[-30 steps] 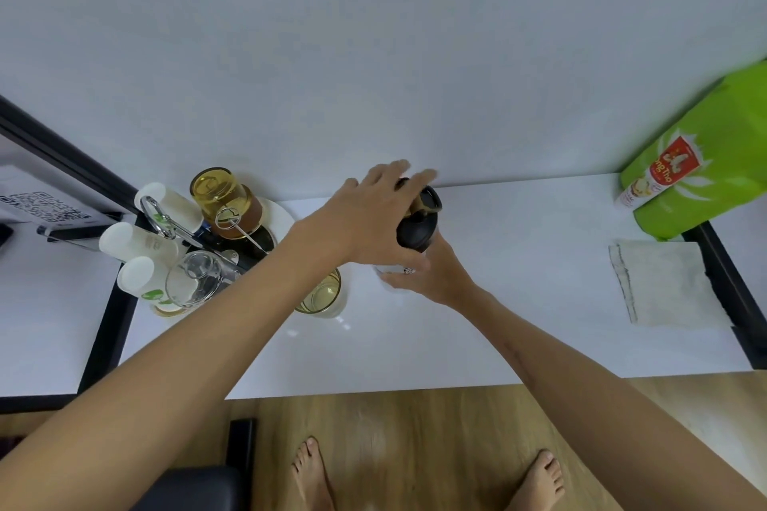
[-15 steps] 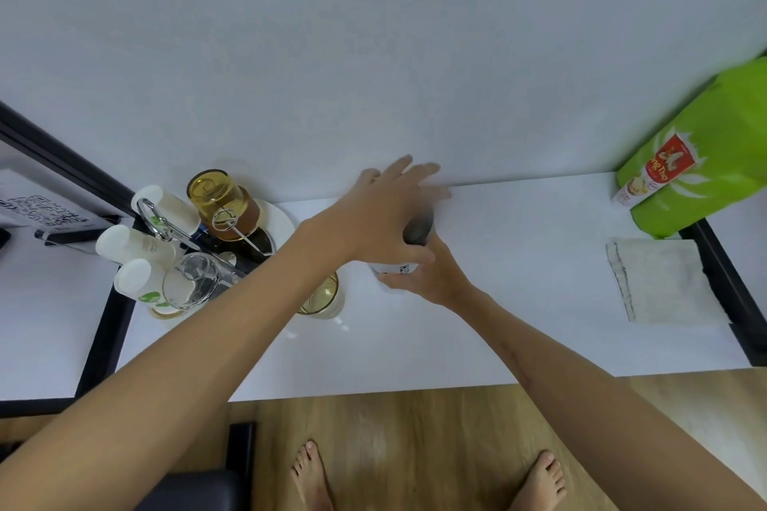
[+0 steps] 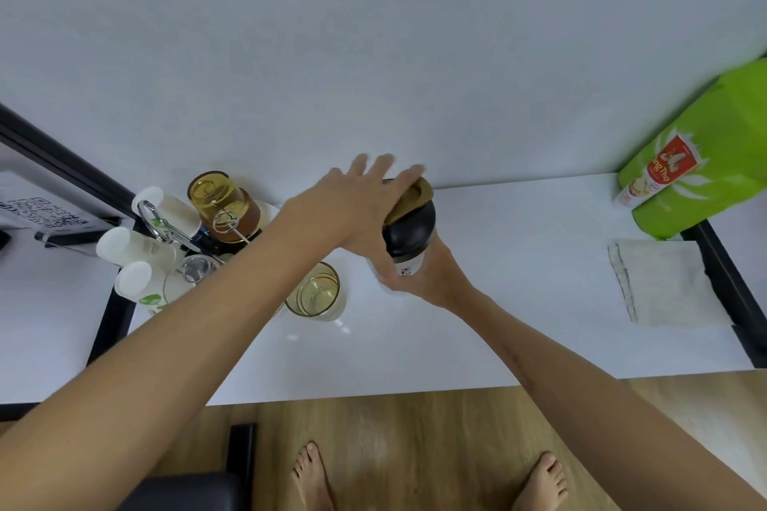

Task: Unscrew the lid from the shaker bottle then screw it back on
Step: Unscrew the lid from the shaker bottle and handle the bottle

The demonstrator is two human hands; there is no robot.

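My left hand (image 3: 365,216) grips the seated lid (image 3: 409,226), right hand (image 3: 427,278) holding the shaker bottle (image 3: 409,263) beneath; turning direction indeterminate.

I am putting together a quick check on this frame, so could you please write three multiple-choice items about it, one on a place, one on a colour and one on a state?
1. Where is the folded cloth?
A. right of the shaker bottle
B. under the bottle
C. on the floor

2. What colour is the bag at the table's right end?
A. red
B. green
C. blue

3. What is the left hand doing?
A. resting flat on the table
B. lying over the black lid
C. holding a glass

Answers: 1 A, the cloth lies well to the right; 2 B, the bag is bright green; 3 B, its fingers spread over the lid while the right hand holds the bottle.
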